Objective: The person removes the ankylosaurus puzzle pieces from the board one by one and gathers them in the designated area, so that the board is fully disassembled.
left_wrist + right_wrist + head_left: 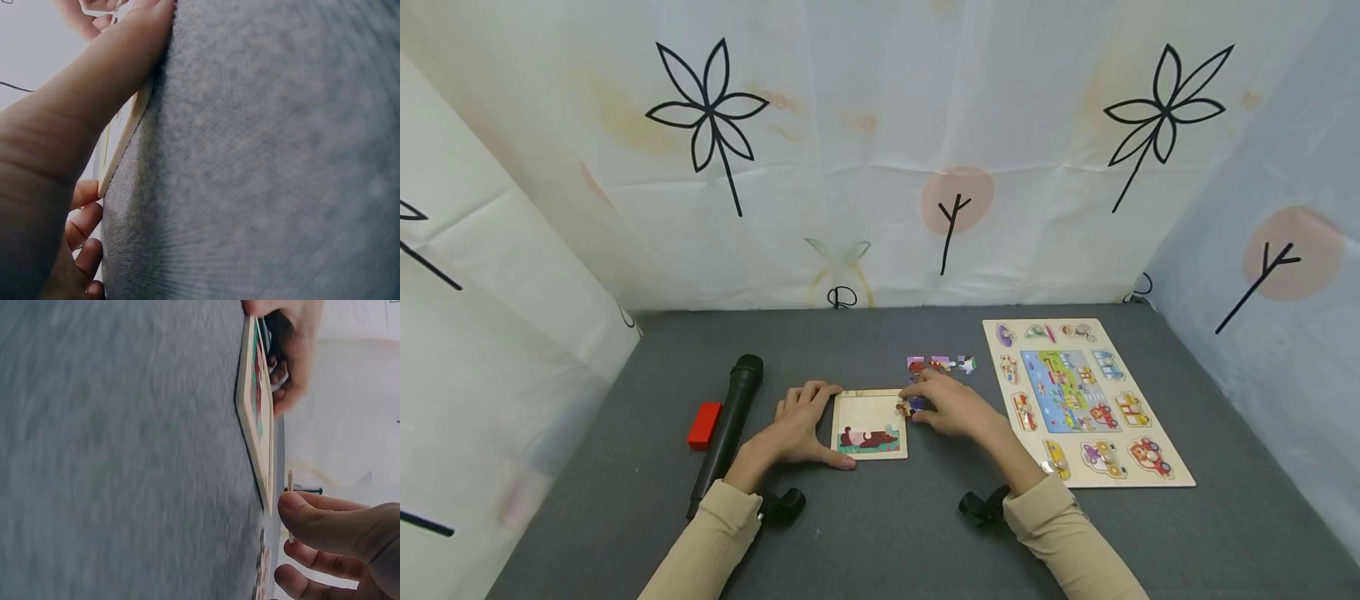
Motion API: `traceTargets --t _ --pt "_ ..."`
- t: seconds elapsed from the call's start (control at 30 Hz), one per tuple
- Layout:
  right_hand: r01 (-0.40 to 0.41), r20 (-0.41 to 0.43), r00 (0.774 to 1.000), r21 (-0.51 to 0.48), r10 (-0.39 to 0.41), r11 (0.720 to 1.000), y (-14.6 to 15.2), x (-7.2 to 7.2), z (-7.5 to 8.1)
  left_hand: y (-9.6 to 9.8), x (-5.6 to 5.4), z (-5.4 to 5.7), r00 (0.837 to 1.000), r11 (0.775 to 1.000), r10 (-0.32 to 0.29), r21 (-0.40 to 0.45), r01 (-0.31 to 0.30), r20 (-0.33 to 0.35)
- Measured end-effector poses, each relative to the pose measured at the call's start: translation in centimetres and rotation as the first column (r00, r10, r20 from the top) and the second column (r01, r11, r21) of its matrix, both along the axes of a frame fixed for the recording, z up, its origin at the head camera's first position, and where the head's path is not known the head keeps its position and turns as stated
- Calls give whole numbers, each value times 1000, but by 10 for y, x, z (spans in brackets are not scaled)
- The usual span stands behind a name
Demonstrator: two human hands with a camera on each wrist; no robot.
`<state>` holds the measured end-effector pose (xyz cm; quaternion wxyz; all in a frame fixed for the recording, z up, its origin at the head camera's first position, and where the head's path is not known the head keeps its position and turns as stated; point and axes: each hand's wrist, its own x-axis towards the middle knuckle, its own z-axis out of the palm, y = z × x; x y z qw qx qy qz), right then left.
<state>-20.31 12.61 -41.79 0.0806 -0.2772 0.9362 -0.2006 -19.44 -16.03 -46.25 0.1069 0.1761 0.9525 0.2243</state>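
In the head view, a small wooden puzzle board (868, 408) lies on the table, its lower strip filled with a brown and teal picture and the rest bare wood. My left hand (801, 421) grips its left side, thumb at the near edge and forefinger at the far corner. My right hand (953, 403) is just past the board's right edge. Between its thumb and forefinger it pinches a thin puzzle piece (290, 478), seen edge-on and raised off the table in the right wrist view. Loose puzzle pieces (942, 363) lie beyond and under the right hand.
A large wooden picture board (1007, 371) with vehicle shapes lies at the right, partly under the right forearm. On the left are a black microphone (730, 429) and a red block (703, 426). White patterned curtains (865, 150) close off the back and sides.
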Motion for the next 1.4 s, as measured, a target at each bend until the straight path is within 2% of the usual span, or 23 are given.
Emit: traceTargets --t 0.4,0.7,0.93,1.13,1.4 --pt "33 -1 999 15 -33 999 31 -8 2 0 0 -2 1000 1000 -4 5 4 -10" --pt "96 3 995 25 -96 995 52 -9 2 0 0 -1 1000 1000 -6 10 7 -10" --pt "133 -21 991 55 -132 990 67 -15 0 0 1 0 1000 1000 -6 8 6 -8" --pt "116 -39 993 48 -114 992 71 -18 -1 0 1 -1 1000 1000 -2 7 2 -6" --pt "147 -50 988 43 -144 988 71 -21 -5 0 0 -2 1000 1000 -7 10 7 -8"
